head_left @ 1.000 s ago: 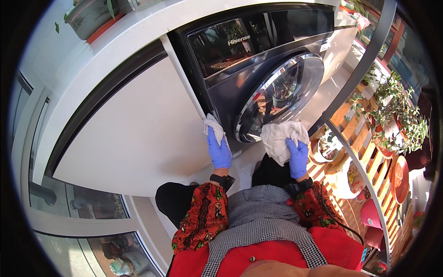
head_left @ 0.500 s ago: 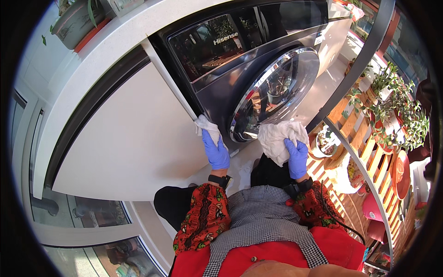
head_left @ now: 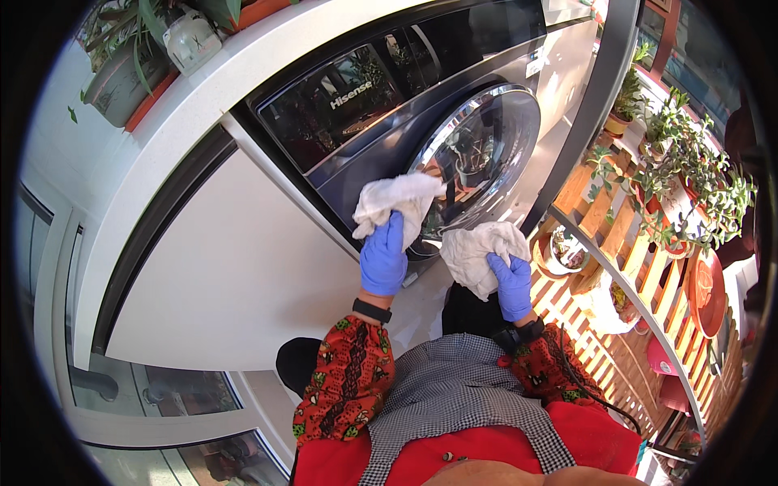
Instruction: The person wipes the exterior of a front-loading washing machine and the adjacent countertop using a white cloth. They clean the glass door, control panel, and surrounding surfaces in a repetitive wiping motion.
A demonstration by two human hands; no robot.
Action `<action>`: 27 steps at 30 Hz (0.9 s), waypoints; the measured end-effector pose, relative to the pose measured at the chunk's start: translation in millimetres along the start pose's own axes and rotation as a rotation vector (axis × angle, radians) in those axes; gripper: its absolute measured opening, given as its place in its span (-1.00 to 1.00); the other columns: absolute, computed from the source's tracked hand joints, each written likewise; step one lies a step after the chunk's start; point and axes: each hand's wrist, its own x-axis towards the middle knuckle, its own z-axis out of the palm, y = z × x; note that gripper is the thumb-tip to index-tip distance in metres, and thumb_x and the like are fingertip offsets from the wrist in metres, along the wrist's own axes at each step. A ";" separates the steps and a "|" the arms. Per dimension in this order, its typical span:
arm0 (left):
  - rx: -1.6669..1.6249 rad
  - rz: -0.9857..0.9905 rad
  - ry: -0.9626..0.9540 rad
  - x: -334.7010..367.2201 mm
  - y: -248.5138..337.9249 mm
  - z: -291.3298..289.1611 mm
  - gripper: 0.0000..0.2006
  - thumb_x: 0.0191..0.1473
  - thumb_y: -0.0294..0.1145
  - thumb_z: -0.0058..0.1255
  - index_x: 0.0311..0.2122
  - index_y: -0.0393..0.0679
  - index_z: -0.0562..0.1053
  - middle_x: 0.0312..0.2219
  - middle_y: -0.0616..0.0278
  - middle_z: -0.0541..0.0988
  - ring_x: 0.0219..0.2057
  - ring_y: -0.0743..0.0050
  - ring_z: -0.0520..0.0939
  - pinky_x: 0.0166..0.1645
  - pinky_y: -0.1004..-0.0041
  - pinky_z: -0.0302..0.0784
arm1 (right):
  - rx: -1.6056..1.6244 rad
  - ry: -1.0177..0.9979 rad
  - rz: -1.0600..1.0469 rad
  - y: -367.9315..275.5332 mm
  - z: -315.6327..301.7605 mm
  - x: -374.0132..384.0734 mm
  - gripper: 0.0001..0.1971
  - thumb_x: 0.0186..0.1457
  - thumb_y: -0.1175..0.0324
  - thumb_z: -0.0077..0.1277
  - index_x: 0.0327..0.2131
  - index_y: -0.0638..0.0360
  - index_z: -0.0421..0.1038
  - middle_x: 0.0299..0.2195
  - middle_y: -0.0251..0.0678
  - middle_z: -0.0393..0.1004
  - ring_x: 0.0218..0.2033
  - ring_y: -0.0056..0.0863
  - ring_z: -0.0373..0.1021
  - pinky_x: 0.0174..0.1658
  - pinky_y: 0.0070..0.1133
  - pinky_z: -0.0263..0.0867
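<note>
A dark front-loading washing machine [head_left: 348, 174] stands in front of me, its round glass door [head_left: 478, 154] closed. My left hand [head_left: 384, 257], in a blue glove, is closed on a white cloth [head_left: 397, 202] that lies over the machine's front at the left rim of the door. Whether the cloth presses on the surface is hard to tell. My right hand [head_left: 512, 285], gloved the same way, grips a second, cream-white cloth [head_left: 480, 253] just below the door, close to my dark-clad knee. Both cloths are bunched and partly hide the fingertips.
Left of the machine is a large white panel [head_left: 235, 267] under a pale countertop [head_left: 154, 154], which carries a grey planter [head_left: 130, 85] and a glass jar [head_left: 191, 42]. A curved grey metal bar [head_left: 587, 105] and a slatted wooden stand [head_left: 620, 231] with potted plants [head_left: 697, 194] rise at the right.
My left hand has moved up and right with its cloth, from the machine's left edge toward the door, and the cloth has spread. The right hand has shifted slightly left. The view has tilted.
</note>
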 end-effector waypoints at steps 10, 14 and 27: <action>-0.062 -0.007 0.098 90.9 30.4 12.6 -0.43 -0.06 -0.52 0.07 0.14 -0.28 0.33 -0.03 -0.15 0.48 -0.05 -0.19 0.54 0.06 0.14 0.47 | -0.057 -0.062 0.103 17.5 -13.4 8.2 -0.85 0.16 0.39 0.16 -0.34 0.30 0.62 -0.42 -0.47 0.59 -0.38 -0.77 0.41 -0.30 -0.67 0.36; -0.038 0.084 -0.032 118.8 31.4 5.9 -0.44 -0.05 -0.53 0.08 0.14 -0.24 0.33 -0.03 -0.10 0.48 -0.03 -0.14 0.53 0.06 0.15 0.47 | -0.047 -0.047 0.113 12.2 -11.3 4.8 -0.85 0.16 0.41 0.16 -0.34 0.32 0.62 -0.42 -0.47 0.59 -0.35 -0.77 0.42 -0.25 -0.68 0.37; 0.384 0.111 0.114 49.7 -33.3 -95.2 -0.61 -0.19 -0.49 0.11 -0.13 -0.15 0.48 -0.15 -0.01 0.55 -0.10 -0.10 0.57 -0.02 -0.01 0.47 | 0.051 -0.029 0.051 1.2 -14.3 9.7 -0.76 0.18 0.44 0.12 -0.09 0.27 0.52 -0.22 -0.43 0.57 -0.18 -0.68 0.45 -0.11 -0.64 0.39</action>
